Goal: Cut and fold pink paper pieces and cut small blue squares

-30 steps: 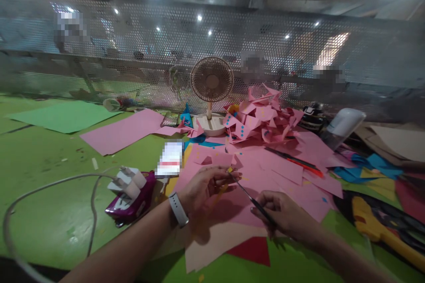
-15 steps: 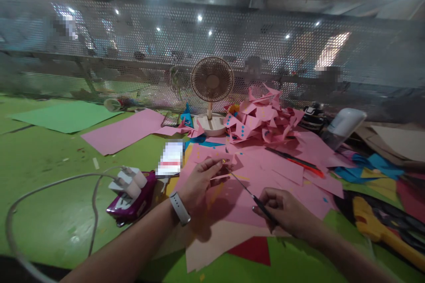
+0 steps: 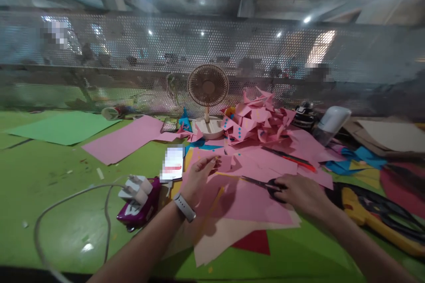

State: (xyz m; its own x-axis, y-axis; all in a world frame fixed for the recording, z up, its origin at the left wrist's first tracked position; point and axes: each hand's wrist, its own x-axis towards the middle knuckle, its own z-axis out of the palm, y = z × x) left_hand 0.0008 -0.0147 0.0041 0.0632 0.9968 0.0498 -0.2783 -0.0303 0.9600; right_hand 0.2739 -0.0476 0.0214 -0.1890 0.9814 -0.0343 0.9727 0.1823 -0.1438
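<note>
Above pink paper sheets, my right hand grips black-handled scissors, their blades pointing toward my left hand, whose fingertips pinch a tiny yellow piece.

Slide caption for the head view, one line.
Right hand holds a black-handled tool beside the left hand over pink paper, with a fan behind.

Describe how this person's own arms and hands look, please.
The left hand and right hand are ungloved, with no sleeves in view. A pale grey wristband with small dark holes is on the left wrist; none shows on the right.
</note>
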